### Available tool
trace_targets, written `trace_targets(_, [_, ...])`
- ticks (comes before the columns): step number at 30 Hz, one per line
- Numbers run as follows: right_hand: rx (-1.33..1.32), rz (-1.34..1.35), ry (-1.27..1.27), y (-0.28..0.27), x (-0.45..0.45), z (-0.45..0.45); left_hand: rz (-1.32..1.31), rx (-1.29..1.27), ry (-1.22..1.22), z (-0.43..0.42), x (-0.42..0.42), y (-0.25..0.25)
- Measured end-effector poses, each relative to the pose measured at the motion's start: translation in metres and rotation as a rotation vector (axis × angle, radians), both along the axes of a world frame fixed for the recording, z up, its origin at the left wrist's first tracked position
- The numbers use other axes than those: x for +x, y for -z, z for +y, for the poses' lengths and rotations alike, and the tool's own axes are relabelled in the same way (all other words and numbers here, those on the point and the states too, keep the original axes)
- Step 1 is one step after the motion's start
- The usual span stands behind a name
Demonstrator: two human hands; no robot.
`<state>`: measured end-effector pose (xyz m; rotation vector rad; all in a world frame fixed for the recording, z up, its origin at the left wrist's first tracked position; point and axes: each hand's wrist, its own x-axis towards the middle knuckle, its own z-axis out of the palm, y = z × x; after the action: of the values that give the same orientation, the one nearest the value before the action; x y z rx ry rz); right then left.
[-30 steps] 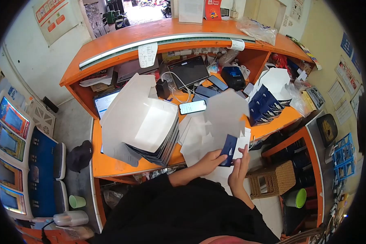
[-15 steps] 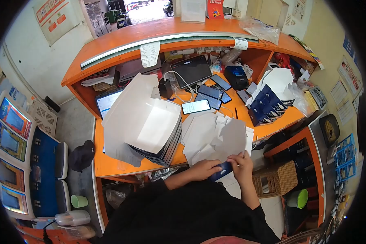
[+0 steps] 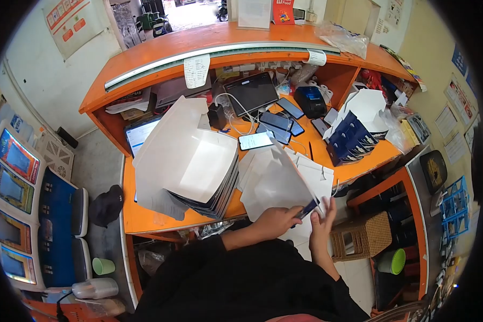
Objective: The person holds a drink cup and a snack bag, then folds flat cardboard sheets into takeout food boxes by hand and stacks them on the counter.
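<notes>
A flat cardboard box blank (image 3: 293,170), pale on one face with a dark blue printed part at its lower end, stands nearly edge-on between my hands. My left hand (image 3: 276,220) pinches its lower end from the left. On the other side, my right hand (image 3: 321,221) has its fingers closed on the lower right edge. Beneath the blank, more white unfolded blanks (image 3: 260,180) lie in a loose pile on the desk. Left of them rises a stack of nested, folded open boxes (image 3: 209,166), white inside and dark outside. Another group of dark blue folded boxes (image 3: 354,137) stands at the right.
The orange desk (image 3: 354,173) holds a lit phone (image 3: 256,140), several dark phones, a tablet (image 3: 251,94) and a black printer (image 3: 310,102). A laptop (image 3: 140,137) is partly behind the stack. A woven basket (image 3: 362,236) sits below at right.
The blank has swung from lying nearly flat to standing almost edge-on, its far end raised. My right hand has turned with it, and my left hand has shifted slightly right.
</notes>
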<state>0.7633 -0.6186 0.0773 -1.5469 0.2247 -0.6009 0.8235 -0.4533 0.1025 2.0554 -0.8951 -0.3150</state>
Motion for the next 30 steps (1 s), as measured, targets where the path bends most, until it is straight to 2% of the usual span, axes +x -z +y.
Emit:
trace_targets(2, [0.418,0.24,-0.198,0.011,0.0,0.002,-0.071,0.14,0.125,-0.008,-0.004,-0.007])
trace_targets(3, [0.41,0.204,-0.2,0.014,-0.003,0.006,-0.111,0.21,0.19,-0.01,-0.004,-0.01])
trace_targets(6, [0.364,0.33,-0.292,0.018,-0.009,-0.02,-0.526,-0.125,0.061,0.001,0.005,-0.005])
trace_targets(7, [0.288,0.337,-0.274,0.015,-0.01,-0.028,-0.574,-0.082,-0.075,0.006,0.011,-0.007])
trace_targets(8, [0.295,0.397,-0.361,0.012,-0.017,-0.045,-0.618,-0.038,-0.213,0.013,0.02,-0.012])
trace_targets(9, [0.171,0.34,-0.356,0.01,-0.02,-0.055,-0.657,0.009,-0.351,0.019,0.028,-0.015])
trace_targets(12, [0.201,0.274,-0.419,-0.003,-0.029,-0.067,-0.734,0.049,-0.511,0.032,0.034,-0.032])
trace_targets(15, [-0.08,0.307,-0.414,-0.001,-0.033,-0.069,-0.407,0.147,-0.522,0.043,0.028,-0.02])
trace_targets(18, [0.026,0.266,-0.444,-0.013,-0.039,-0.051,-0.396,0.057,-0.578,0.043,0.029,-0.021])
trace_targets(21, [0.022,0.304,-0.44,-0.007,-0.042,-0.05,-0.485,0.111,-0.594,0.044,0.028,-0.011])
trace_targets(23, [-0.02,0.297,-0.451,-0.001,-0.046,-0.051,-0.242,0.115,-0.532,0.044,0.021,-0.02])
trace_targets(24, [0.043,0.308,-0.424,0.001,-0.049,-0.049,-0.12,0.116,-0.498,0.043,0.016,-0.026])
trace_targets(27, [0.222,0.353,-0.368,0.003,-0.057,-0.04,0.163,-0.114,-0.48,0.045,0.001,-0.046])
trace_targets(30, [0.134,0.293,-0.398,0.018,-0.061,-0.048,0.104,-0.084,-0.39,0.049,-0.008,-0.063])
